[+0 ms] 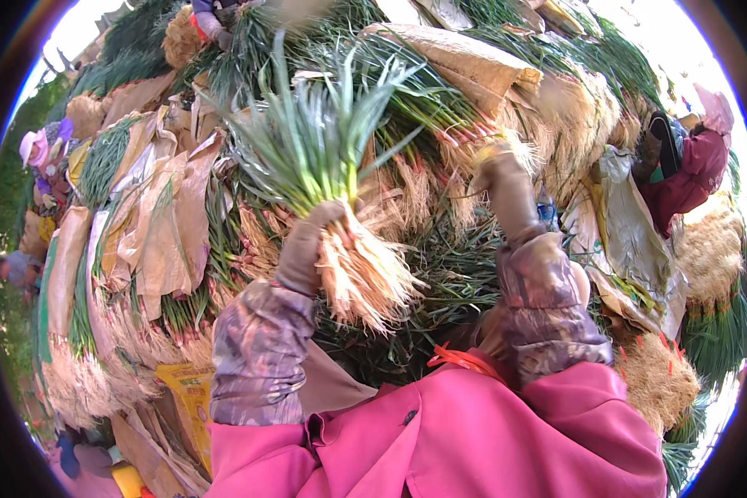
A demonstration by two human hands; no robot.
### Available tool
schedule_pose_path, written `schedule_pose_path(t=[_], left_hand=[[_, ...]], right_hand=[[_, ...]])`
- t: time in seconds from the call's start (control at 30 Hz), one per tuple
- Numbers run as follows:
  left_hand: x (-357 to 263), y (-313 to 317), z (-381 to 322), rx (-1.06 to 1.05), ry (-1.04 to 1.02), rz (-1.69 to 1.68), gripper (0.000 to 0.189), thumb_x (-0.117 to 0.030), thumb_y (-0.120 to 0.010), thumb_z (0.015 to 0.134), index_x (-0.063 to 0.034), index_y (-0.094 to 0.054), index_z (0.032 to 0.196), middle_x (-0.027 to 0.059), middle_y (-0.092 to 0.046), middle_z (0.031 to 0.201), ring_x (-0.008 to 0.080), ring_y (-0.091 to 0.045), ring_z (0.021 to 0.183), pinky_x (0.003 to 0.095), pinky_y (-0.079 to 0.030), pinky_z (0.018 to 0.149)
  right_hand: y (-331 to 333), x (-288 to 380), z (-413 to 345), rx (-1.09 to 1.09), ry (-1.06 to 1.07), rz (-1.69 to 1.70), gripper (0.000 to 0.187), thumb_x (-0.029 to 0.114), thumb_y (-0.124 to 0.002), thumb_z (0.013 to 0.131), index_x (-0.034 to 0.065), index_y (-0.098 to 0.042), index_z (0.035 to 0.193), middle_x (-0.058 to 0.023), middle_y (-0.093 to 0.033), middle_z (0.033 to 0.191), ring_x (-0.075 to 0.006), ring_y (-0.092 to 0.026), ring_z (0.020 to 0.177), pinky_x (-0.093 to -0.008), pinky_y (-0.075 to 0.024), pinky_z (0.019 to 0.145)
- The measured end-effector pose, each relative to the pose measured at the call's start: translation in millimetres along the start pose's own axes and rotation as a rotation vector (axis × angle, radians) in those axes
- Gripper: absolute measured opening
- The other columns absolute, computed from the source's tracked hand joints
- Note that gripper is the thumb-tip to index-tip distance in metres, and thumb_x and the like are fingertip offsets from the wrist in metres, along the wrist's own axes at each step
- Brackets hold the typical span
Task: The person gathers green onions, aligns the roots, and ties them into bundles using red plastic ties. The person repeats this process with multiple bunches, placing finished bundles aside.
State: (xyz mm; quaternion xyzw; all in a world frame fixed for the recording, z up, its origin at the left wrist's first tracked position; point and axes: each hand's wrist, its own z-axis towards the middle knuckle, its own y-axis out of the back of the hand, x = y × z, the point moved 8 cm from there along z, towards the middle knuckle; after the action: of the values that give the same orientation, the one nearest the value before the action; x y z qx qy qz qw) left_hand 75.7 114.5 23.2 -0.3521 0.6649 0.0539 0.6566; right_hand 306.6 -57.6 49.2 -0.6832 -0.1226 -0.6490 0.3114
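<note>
My left hand [314, 243], in a brown glove, grips a bunch of green onions [324, 168] just above the roots. Its leaves fan away from me, and the pale roots hang toward my body. Farther out on the right, my gloved right hand [503, 177] is blurred beside the root ends of a heap of green onions [457, 127]. Whether its fingers hold any stalks is unclear. Loose green leaves [454, 274] cover the ground between my arms. Red plastic ties [467, 361] hang at the front of my pink garment.
Brown woven sacks [460, 59] lie over onion heaps ahead, with more sacks [174, 211] on the left. A plastic bottle [546, 211] stands beyond my right wrist. Tied bundles [660, 380] are at right. Other people work at the right [691, 168], far left [46, 155] and top [208, 22].
</note>
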Motion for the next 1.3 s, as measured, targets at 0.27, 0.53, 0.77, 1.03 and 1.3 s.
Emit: schedule_pose_path(t=[0.27,0.53,0.77,1.03,1.3], left_hand=[[-42.7,38.3,10.5,-0.147,-0.15,-0.175,0.023,-0.027,-0.057,0.091,-0.0058,-0.056,0.083,0.0057,-0.059,0.074,0.0148,-0.058,0.068,0.0294,-0.049,0.07],[33.6,20.6,12.9,-0.101,0.236,-0.224,0.02,-0.022,-0.059,0.091,-0.0025,-0.059,0.089,0.0097,-0.065,0.076,0.0187,-0.063,0.063,0.029,-0.055,0.064],[38.1,-7.8,16.7,0.05,0.207,-0.236,0.039,-0.024,-0.057,0.093,0.0066,-0.058,0.117,0.0122,-0.067,0.085,0.021,-0.065,0.074,0.0336,-0.055,0.076],[53.5,-13.8,40.5,0.15,0.168,-0.267,0.033,-0.034,-0.058,0.095,-0.0019,-0.062,0.103,0.0107,-0.065,0.096,0.0196,-0.064,0.084,0.0305,-0.056,0.08],[40.0,-14.7,20.8,0.154,0.132,-0.309,0.033,-0.022,-0.056,0.092,0.0059,-0.057,0.11,0.0131,-0.066,0.081,0.0216,-0.066,0.073,0.032,-0.056,0.071]], right_hand=[[-17.9,-0.7,17.9,0.149,0.402,-1.016,0.035,0.039,-0.061,0.088,0.0071,-0.066,0.103,-0.0146,-0.066,0.1,-0.028,-0.065,0.093,-0.0438,-0.0517,0.081],[-14.6,-20.0,84.3,0.124,-0.002,-0.842,0.031,0.033,-0.062,0.092,0.0055,-0.061,0.107,-0.0117,-0.066,0.082,-0.019,-0.06,0.068,-0.0346,-0.0508,0.062],[-43.6,-40.8,74.8,0.214,0.14,-1.603,0.026,0.033,-0.057,0.094,0.0076,-0.058,0.101,-0.0094,-0.066,0.078,-0.0236,-0.063,0.066,-0.0387,-0.0536,0.064],[-106.2,-51.0,-49.3,0.651,0.447,-1.338,0.013,0.012,-0.055,0.088,0.0054,-0.055,0.099,-0.0139,-0.065,0.075,-0.0296,-0.067,0.068,-0.0413,-0.0527,0.059],[-68.2,-52.4,-22.0,0.641,0.156,-1.398,0.025,0.007,-0.054,0.089,0.005,-0.059,0.114,-0.017,-0.068,0.088,-0.0306,-0.067,0.077,-0.0375,-0.0541,0.069]])
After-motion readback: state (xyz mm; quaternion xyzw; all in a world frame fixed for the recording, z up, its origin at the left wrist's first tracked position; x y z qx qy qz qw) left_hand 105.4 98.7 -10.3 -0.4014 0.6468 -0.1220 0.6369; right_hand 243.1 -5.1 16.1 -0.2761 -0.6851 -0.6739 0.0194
